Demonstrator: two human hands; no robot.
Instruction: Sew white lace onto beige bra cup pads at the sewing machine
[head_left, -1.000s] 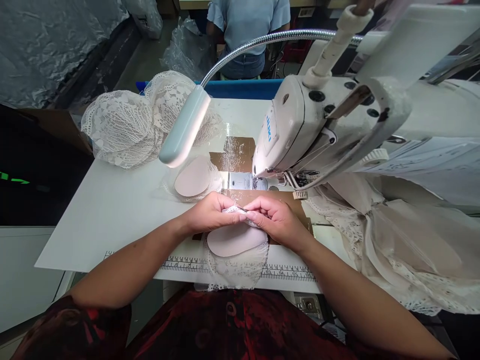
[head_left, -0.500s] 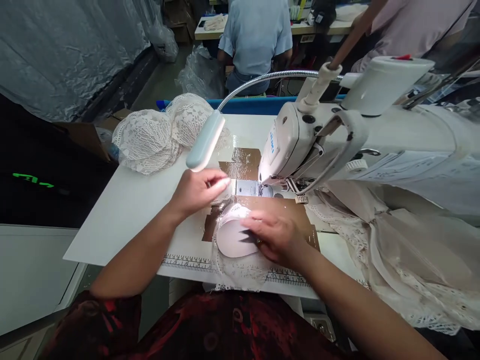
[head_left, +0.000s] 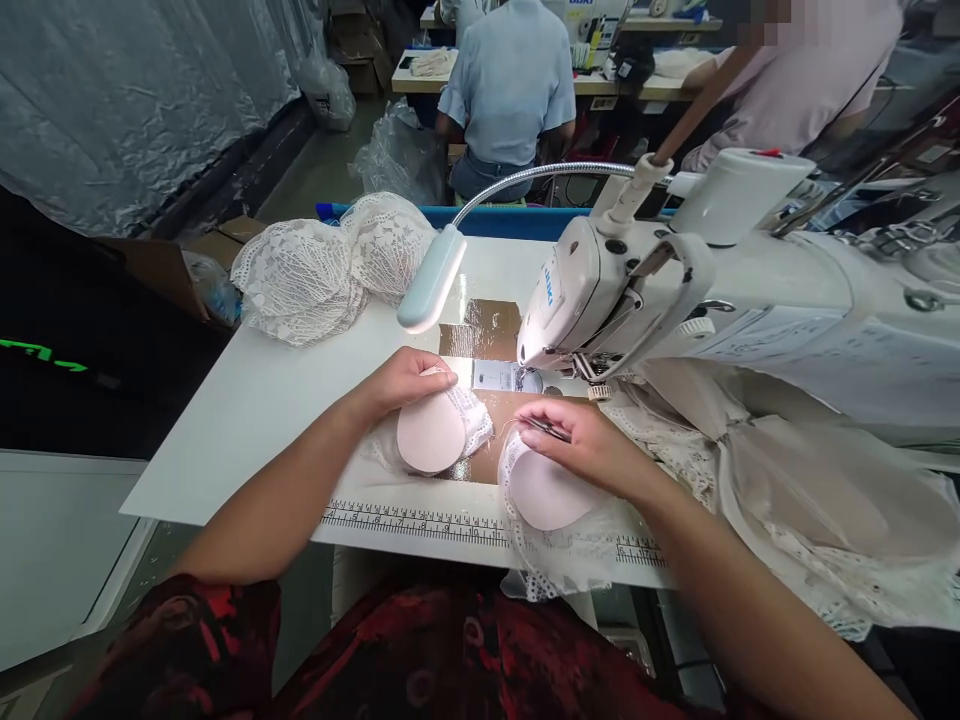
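My left hand [head_left: 409,381] pinches the upper edge of a pale pink padded bra cup [head_left: 429,438] with white lace along its right side. In my right hand [head_left: 596,445] is a small dark metal tool, apparently thread snips [head_left: 546,429], pointing left. Just below those fingers lies a second lace-edged bra cup [head_left: 553,490], its sheer lace hanging over the table's front edge. Whether the right fingers also grip this cup's edge is hard to tell. Beyond both hands are the needle plate [head_left: 493,376] and head of a white sewing machine [head_left: 566,290].
A pile of white lace cups [head_left: 304,280] sits at the back left. A lamp [head_left: 433,280] on a bendy neck hangs over the table [head_left: 247,420]. More lace pieces [head_left: 817,480] heap at the right. A printed ruler [head_left: 420,523] runs along the front. Co-workers sit beyond.
My left hand now holds a cup, drawn out to the left. The other cup and my right hand have shifted right. Snips now show in the right hand.
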